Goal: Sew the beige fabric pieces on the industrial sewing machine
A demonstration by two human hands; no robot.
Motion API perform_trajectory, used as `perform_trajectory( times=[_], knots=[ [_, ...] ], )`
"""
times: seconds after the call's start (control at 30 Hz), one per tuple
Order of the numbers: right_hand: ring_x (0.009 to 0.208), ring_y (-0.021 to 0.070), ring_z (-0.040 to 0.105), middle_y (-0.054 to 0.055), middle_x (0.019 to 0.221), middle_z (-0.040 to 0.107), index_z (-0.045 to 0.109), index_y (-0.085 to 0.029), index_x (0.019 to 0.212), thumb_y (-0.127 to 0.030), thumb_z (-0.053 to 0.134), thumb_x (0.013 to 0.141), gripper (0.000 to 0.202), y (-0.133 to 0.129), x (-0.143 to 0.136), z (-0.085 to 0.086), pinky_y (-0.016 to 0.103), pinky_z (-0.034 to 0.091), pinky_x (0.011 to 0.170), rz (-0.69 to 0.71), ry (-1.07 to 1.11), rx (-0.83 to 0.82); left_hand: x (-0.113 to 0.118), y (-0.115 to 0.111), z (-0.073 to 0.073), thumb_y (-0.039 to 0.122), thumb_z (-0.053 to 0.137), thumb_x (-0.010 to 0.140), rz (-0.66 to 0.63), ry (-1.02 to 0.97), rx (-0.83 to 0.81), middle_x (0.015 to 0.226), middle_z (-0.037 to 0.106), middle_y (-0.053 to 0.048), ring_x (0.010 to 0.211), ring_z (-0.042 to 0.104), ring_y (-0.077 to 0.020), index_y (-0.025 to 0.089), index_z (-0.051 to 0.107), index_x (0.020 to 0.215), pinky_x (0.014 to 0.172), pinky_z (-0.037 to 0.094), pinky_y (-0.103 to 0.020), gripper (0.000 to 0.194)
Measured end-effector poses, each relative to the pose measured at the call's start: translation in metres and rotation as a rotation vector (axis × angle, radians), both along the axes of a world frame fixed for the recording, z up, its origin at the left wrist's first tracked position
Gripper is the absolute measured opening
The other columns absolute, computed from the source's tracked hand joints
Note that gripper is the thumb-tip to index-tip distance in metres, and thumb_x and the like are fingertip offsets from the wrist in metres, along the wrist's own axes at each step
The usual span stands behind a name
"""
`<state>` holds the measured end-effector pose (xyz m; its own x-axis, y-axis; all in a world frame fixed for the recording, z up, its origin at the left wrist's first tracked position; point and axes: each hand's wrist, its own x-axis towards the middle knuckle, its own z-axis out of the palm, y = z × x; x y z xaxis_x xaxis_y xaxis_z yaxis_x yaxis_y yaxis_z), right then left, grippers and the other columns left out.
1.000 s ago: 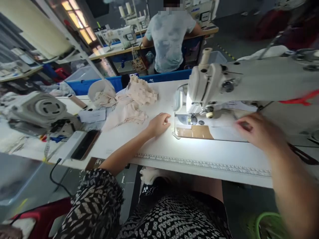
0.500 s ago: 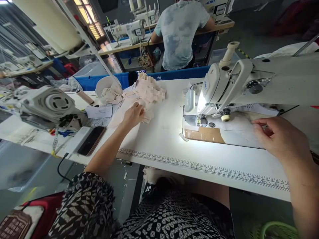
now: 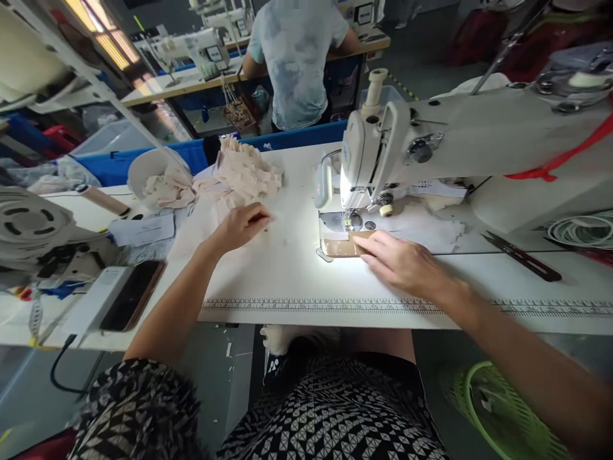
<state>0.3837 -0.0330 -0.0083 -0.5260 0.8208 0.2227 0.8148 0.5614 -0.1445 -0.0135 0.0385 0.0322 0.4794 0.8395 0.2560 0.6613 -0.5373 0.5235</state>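
My left hand (image 3: 239, 228) is above the white table with its fingers pinched together. Whatever may be between the fingertips is too blurred to make out. Just behind it, a pile of pale pink ruffled fabric pieces (image 3: 246, 169) lies on the table. At the sewing machine (image 3: 371, 153), my right hand (image 3: 405, 259) reaches in from the right with its fingers stretched out. Its fingertips rest on the brown strip (image 3: 338, 248) in front of the needle area, which a lamp lights brightly.
Thread snips (image 3: 524, 257) lie right of the machine. A phone (image 3: 134, 295) and white power bank (image 3: 96, 300) sit at the left, near a second machine (image 3: 36, 223). A printed ruler (image 3: 306, 305) runs along the front edge. Below right stands a green basket (image 3: 472, 399). A co-worker (image 3: 297, 64) sits beyond.
My right hand has moved left from the machine bed's right end to the brown strip. My left hand has come slightly away from the fabric pile. The view has turned to the right.
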Motion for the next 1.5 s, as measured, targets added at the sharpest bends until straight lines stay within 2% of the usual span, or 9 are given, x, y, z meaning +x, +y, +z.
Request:
perform_trajectory(
  times=[0.07, 0.2, 0.33, 0.43, 0.6, 0.83, 0.93, 1.17, 1.5],
  knots=[
    [0.078, 0.018, 0.057, 0.011, 0.113, 0.069, 0.063, -0.019, 0.147, -0.036, 0.04, 0.11, 0.046, 0.0, -0.021, 0.005, 0.032, 0.041, 0.068, 0.058, -0.074, 0.002, 0.03, -0.002, 0.012, 0.032, 0.058, 0.096, -0.085, -0.013, -0.138, 0.074, 0.072, 0.0, 0.061, 0.06, -0.0114, 0.02, 0.065, 0.089, 0.058, 0.046, -0.024, 0.016],
    [0.071, 0.0176, 0.046, 0.012, 0.102, 0.065, 0.072, -0.017, 0.129, -0.037, 0.038, 0.11, 0.045, 0.007, -0.038, 0.007, 0.032, 0.032, 0.064, 0.046, -0.179, 0.081, 0.085, -0.004, 0.021, 0.026, 0.061, 0.091, -0.198, -0.033, -0.306, 0.072, 0.073, -0.001, 0.063, 0.064, -0.0123, 0.018, 0.067, 0.084, 0.062, 0.048, -0.024, 0.012],
    [0.07, 0.0175, 0.042, 0.011, 0.099, 0.065, 0.075, -0.017, 0.117, -0.035, 0.036, 0.11, 0.043, 0.01, -0.039, 0.005, 0.033, 0.03, 0.067, 0.064, -0.189, 0.147, 0.124, 0.004, 0.006, 0.026, 0.061, 0.091, -0.243, -0.101, -0.458, 0.072, 0.073, -0.001, 0.068, 0.067, -0.0134, 0.018, 0.063, 0.081, 0.068, 0.051, -0.026, 0.013],
    [0.07, 0.0174, 0.041, 0.01, 0.097, 0.065, 0.076, -0.018, 0.11, -0.034, 0.038, 0.11, 0.041, 0.008, -0.038, 0.004, 0.033, 0.029, 0.069, 0.058, -0.192, 0.194, 0.139, 0.014, -0.012, 0.029, 0.063, 0.09, -0.191, -0.068, -0.457, 0.077, 0.072, -0.001, 0.073, 0.066, -0.0153, 0.018, 0.063, 0.079, 0.069, 0.051, -0.027, 0.016],
    [0.071, 0.0175, 0.04, 0.009, 0.097, 0.065, 0.075, -0.018, 0.114, -0.033, 0.04, 0.109, 0.038, 0.009, -0.037, 0.003, 0.033, 0.029, 0.07, 0.068, -0.171, 0.217, 0.144, 0.027, -0.03, 0.033, 0.066, 0.088, -0.114, 0.07, -0.428, 0.085, 0.074, -0.001, 0.079, 0.065, -0.0176, 0.019, 0.068, 0.082, 0.072, 0.05, -0.029, 0.015],
    [0.07, 0.0178, 0.041, 0.01, 0.098, 0.065, 0.075, -0.019, 0.117, -0.034, 0.042, 0.108, 0.037, 0.008, -0.037, 0.004, 0.033, 0.029, 0.069, 0.064, -0.124, 0.19, 0.14, 0.039, -0.042, 0.037, 0.07, 0.084, -0.152, -0.01, -0.513, 0.085, 0.075, -0.002, 0.08, 0.067, -0.0176, 0.019, 0.07, 0.083, 0.072, 0.053, -0.029, 0.018],
    [0.071, 0.0177, 0.042, 0.01, 0.097, 0.066, 0.076, -0.019, 0.113, -0.033, 0.043, 0.108, 0.037, 0.007, -0.036, 0.006, 0.033, 0.03, 0.069, 0.05, -0.114, 0.182, 0.139, 0.043, -0.042, 0.037, 0.075, 0.082, -0.173, -0.053, -0.574, 0.082, 0.074, -0.002, 0.077, 0.068, -0.0169, 0.018, 0.071, 0.083, 0.07, 0.053, -0.028, 0.019],
    [0.071, 0.0173, 0.047, 0.009, 0.092, 0.067, 0.079, -0.016, 0.101, -0.028, 0.039, 0.109, 0.043, 0.007, -0.029, 0.004, 0.033, 0.037, 0.069, 0.028, -0.017, 0.161, 0.142, 0.045, -0.03, 0.031, 0.08, 0.081, -0.174, -0.061, -0.668, 0.073, 0.074, -0.002, 0.07, 0.068, -0.0156, 0.016, 0.073, 0.08, 0.068, 0.052, -0.028, 0.016],
    [0.074, 0.0187, 0.046, 0.009, 0.096, 0.067, 0.076, -0.018, 0.118, -0.031, 0.04, 0.109, 0.039, 0.008, -0.038, -0.002, 0.033, 0.032, 0.07, 0.019, -0.075, 0.166, 0.145, 0.047, -0.027, 0.029, 0.077, 0.081, -0.173, -0.014, -0.653, 0.075, 0.074, -0.002, 0.069, 0.067, -0.0153, 0.016, 0.074, 0.079, 0.068, 0.05, -0.028, 0.013]
  ],
)
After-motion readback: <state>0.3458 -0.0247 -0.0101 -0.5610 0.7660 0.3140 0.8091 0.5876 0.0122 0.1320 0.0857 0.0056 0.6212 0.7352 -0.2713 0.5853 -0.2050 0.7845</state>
